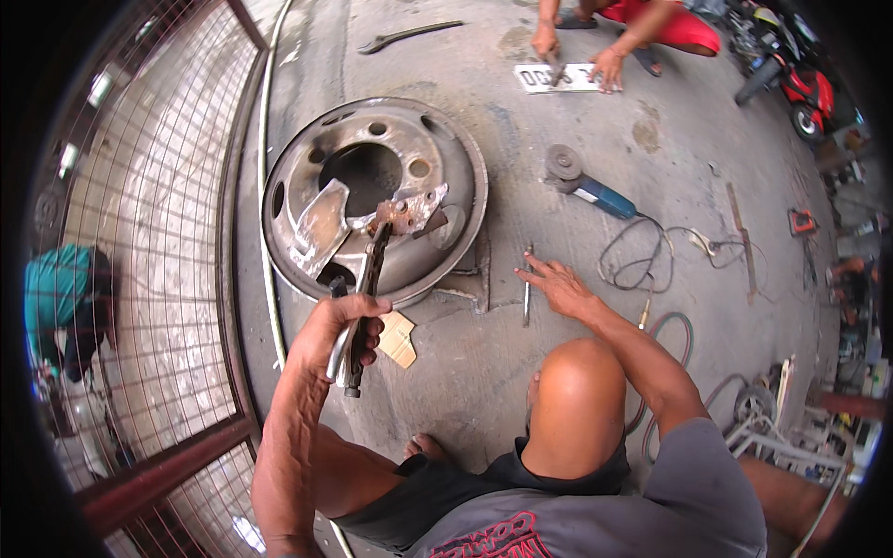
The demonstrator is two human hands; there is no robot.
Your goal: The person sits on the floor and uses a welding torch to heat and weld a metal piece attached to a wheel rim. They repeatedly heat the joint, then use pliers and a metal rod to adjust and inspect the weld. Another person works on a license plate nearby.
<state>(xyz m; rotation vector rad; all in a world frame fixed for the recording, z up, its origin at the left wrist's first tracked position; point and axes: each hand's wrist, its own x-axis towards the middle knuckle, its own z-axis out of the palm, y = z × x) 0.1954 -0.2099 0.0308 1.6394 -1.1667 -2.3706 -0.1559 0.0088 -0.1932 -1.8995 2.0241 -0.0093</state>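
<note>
My left hand [342, 325] is wrapped round the handles of locking pliers [348, 361]. Their jaws grip a rusty metal bracket [409, 214] with several holes, over the steel wheel rim [468, 191]. Beside the bracket on the rim lies a bare, bent metal plate [321, 228]. My right hand [558, 284] is low over the concrete, fingers stretched out and apart. Its fingertips are at the upper end of a thin metal rod [527, 302] on the floor; whether they touch it I cannot tell. A cut piece of cardboard [398, 339] lies under my left hand.
An angle grinder [595, 191] with its cord lies right of the rim. Beyond, another person's hands [606, 70] work on a white plate [535, 78]. A wrench [409, 35] lies at the far side. Wire mesh fencing [177, 232] runs along the left. Hoses [688, 339] curve at the right.
</note>
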